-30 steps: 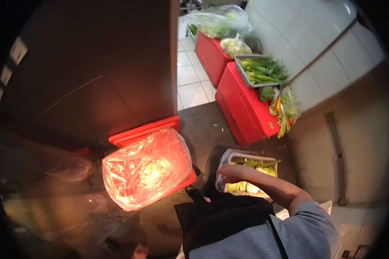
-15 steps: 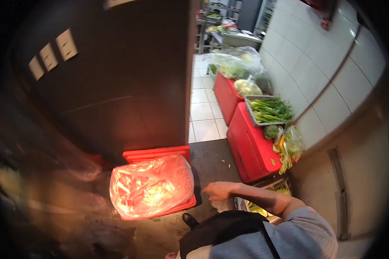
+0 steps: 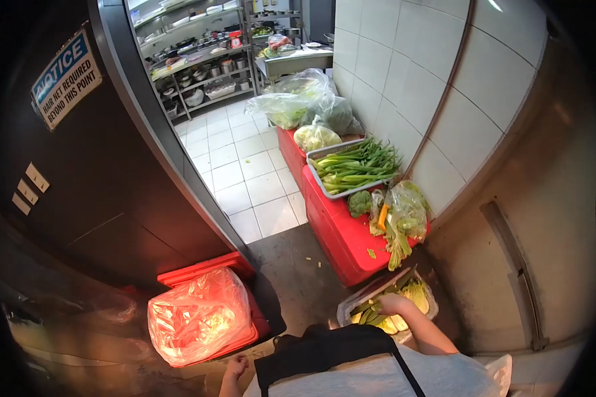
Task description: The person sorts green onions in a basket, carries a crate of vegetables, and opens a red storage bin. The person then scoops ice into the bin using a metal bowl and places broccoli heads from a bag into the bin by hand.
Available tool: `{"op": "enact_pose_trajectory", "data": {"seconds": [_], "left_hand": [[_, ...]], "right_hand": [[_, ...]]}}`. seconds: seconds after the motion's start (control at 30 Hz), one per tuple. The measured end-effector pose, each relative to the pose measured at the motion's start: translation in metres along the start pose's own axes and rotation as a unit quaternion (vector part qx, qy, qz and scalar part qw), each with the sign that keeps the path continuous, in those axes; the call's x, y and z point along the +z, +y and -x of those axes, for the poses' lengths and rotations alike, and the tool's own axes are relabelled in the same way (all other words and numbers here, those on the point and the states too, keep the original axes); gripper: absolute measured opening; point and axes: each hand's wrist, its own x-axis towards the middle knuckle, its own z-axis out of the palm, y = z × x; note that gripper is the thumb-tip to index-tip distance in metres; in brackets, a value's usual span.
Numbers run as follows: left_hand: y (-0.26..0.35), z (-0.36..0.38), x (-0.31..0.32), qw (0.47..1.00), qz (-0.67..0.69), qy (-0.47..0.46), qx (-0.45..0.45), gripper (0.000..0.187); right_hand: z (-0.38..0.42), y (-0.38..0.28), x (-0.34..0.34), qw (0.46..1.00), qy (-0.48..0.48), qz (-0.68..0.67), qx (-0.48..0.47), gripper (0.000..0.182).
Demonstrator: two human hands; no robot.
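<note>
My right hand (image 3: 392, 305) reaches into a plastic-lined container of leafy vegetables (image 3: 415, 296) at the lower right; its fingertips lie among the greens, and what they hold, if anything, is hidden. Lower and farther left, my left hand (image 3: 237, 363) is curled near my body with nothing visible in it. Just left of that hand stands a red container lined with a clear plastic bag (image 3: 202, 314), its contents unclear. Beyond my right hand, a red cooler (image 3: 338, 228) carries a tray of green stalks (image 3: 354, 165), a broccoli head (image 3: 359, 203) and a bag of greens (image 3: 407, 213).
A dark wall panel (image 3: 79, 198) with a notice sign edges the doorway on the left. Bagged vegetables (image 3: 316, 136) sit on another red cooler farther back. Metal shelves (image 3: 208, 73) with pots stand beyond the tiled floor. A tiled wall (image 3: 410, 86) rises at right.
My right hand has moved from the open floor area into the vegetable container. My left hand has come further into view. The view has shifted, showing more of the back room and the sign.
</note>
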Motion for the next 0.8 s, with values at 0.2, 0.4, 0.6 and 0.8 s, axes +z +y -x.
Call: {"op": "enact_pose_trajectory", "data": {"seconds": [0.2, 0.4, 0.6, 0.8], "left_hand": [[-0.068, -0.03, 0.007, 0.979, -0.179, 0.033, -0.086, 0.024], [-0.017, -0.1, -0.009, 0.964, -0.176, 0.069, -0.185, 0.028], [0.081, -0.223, -0.039, 0.969, -0.22, 0.054, -0.097, 0.033], [0.202, -0.378, -0.042, 0.99, 0.097, -0.076, -0.069, 0.04]], "right_hand": [[-0.093, -0.029, -0.09, 0.985, 0.095, -0.023, -0.142, 0.051], [-0.185, -0.055, -0.197, 0.95, 0.172, -0.067, -0.251, 0.045], [-0.23, -0.014, -0.289, 0.977, 0.157, -0.079, -0.118, 0.047], [-0.277, 0.029, -0.36, 0.983, 0.137, -0.122, -0.023, 0.049]]}}
